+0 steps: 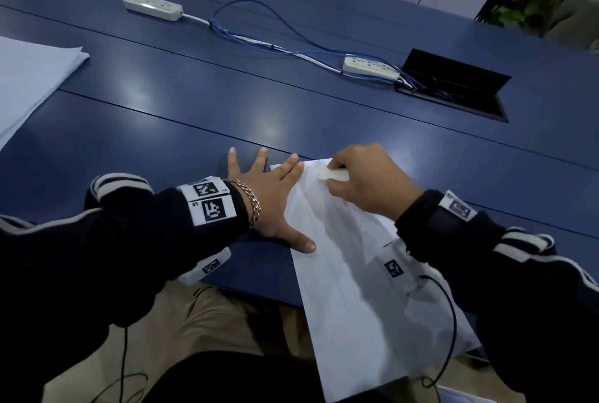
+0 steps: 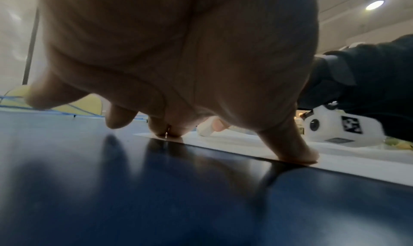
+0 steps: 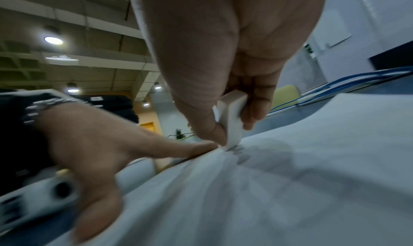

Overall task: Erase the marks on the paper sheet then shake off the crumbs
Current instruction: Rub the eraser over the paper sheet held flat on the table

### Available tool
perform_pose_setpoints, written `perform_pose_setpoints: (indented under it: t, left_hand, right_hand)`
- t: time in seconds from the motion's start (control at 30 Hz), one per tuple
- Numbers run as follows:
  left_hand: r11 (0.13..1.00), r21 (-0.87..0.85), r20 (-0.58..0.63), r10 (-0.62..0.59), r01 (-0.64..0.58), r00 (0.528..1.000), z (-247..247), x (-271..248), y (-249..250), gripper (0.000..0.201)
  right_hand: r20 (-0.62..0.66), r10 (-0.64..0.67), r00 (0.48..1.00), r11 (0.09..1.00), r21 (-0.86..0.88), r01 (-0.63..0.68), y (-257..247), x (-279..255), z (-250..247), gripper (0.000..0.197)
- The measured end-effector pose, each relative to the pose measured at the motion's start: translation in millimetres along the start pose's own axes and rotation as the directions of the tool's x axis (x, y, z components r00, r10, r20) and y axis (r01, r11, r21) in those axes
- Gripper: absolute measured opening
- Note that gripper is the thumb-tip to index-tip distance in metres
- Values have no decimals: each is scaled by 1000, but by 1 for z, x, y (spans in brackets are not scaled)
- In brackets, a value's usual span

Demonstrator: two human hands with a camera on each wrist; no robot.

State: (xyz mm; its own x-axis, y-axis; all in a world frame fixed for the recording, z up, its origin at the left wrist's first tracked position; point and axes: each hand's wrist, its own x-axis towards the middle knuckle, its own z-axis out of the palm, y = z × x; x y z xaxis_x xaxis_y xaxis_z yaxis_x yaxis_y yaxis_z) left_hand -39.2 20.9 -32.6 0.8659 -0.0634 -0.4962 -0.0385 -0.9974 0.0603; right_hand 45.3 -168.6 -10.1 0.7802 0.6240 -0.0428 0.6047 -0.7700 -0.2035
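Paper sheet [image 1: 353, 260] is lying on the blue table [image 1: 194, 104], at the near edge, with its near end hanging off over the person's lap. It's sitting at an angle, far corner pointing away from the person.

Left hand [image 1: 275, 201] is lying flat with fingers spread and straight, not gripping anything. It's pinning the sheet's left edge: thumb tip [image 2: 297, 154] is pressing right on the edge of the paper, and 2 fingertips [image 2: 170, 131] are pressing on the far corner. The other 2 fingers are resting on bare table, off the paper. A chain bracelet [image 1: 252, 205] is sitting on that wrist.

Right hand [image 1: 369, 182] is pinching a white eraser [image 3: 232, 119] between thumb and fingers. Eraser is standing on end, lower tip touching the paper near the far left corner, just beside the left hand's fingertips. Grey pencil marks [image 3: 241, 154] are showing on the paper right next to the eraser tip. Right wrist view is blurred, so the marks' shape is not readable.

Both wrists are carrying white camera units with black-and-white tags over dark striped sleeves.

Rest of the table: a stack of white paper [image 1: 29, 78] at far left, 2 white power strips [image 1: 152, 6] [image 1: 371, 67] joined up with a bundle of blue cables [image 1: 259, 33], and an open cable hatch [image 1: 460, 88] at the right, beside the 2nd strip. All well apart from the sheet.
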Motion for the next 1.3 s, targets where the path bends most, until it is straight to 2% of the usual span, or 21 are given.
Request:
perform_pose_setpoints:
  t: [0.03,0.1,0.17,0.2,0.27,0.37,0.43,0.5,0.6,0.63,0.67,0.77,0.83,0.9,0.97,1.03,1.1,1.17,1.23,1.3]
  left_hand:
    - [1000,15,-1,-4,4,1000,0,-1,0,158]
    - [998,56,-11,-7,8,1000,-1,1,-3,159]
    - [995,103,-23,0,3,1000,-3,1,1,159]
    - [994,113,-29,5,-2,1000,-3,1,1,159]
    - [995,103,-25,7,-4,1000,-4,0,2,158]
    - [996,91,-17,-2,4,1000,-4,-1,2,157]
    - [997,83,-7,-4,4,1000,-5,-1,2,158]
    - [997,83,-3,0,0,1000,-5,0,3,159]
    - [994,105,-3,-6,6,1000,-6,0,5,161]
    - [994,108,-3,-6,6,1000,-5,1,4,161]
    - [995,102,-3,-4,4,1000,-5,1,4,160]
    - [998,70,-5,-3,3,1000,-3,1,3,160]
    - [998,64,-3,-7,8,1000,-3,1,2,160]
    - [997,74,0,-7,7,1000,-3,2,3,161]
    - [996,91,-1,-8,8,1000,-4,2,4,162]
    - [995,101,-1,-8,8,1000,-4,1,4,162]
    - [996,85,0,-6,6,1000,-3,1,3,160]
    - [997,72,-2,-4,4,1000,-2,1,2,159]
    - [998,65,-3,-5,6,1000,-2,2,1,159]
    - [998,58,-9,2,-1,1000,-2,2,0,159]
  right_hand:
    - [-1,-21,1000,999,-35,21,-9,-5,2,33]
    - [-5,-158,987,984,-89,157,-30,-17,11,24]
    - [45,-283,958,954,-88,286,-41,-36,16,17]
    - [81,-306,948,947,-73,312,-39,-38,14,18]
    - [107,-255,961,965,-42,261,-24,-28,9,27]
    - [17,-101,995,990,-102,102,0,-8,-2,30]
    - [-20,-87,996,984,-156,83,-3,-6,-2,28]
    - [-8,-173,985,965,-203,168,-21,-17,3,21]
    - [17,-379,925,905,-200,375,-40,-41,15,5]
    - [45,-384,922,907,-171,386,-39,-41,12,7]
    - [63,-352,934,922,-147,357,-31,-35,9,12]
    - [66,-129,989,978,-156,138,-3,-13,-7,29]
    - [18,-97,995,976,-196,99,0,-8,-8,28]
    - [11,-192,981,953,-238,189,-19,-17,1,17]
    - [30,-338,941,914,-228,336,-39,-35,10,6]
    - [29,-398,917,903,-162,397,-38,-42,17,8]
    - [55,-321,945,940,-99,325,-23,-31,13,19]
    - [63,-176,982,980,-84,181,-1,-15,6,29]
    - [16,-67,998,993,-92,68,14,-1,2,33]
    - [-1,-18,1000,998,-57,18,21,5,2,36]
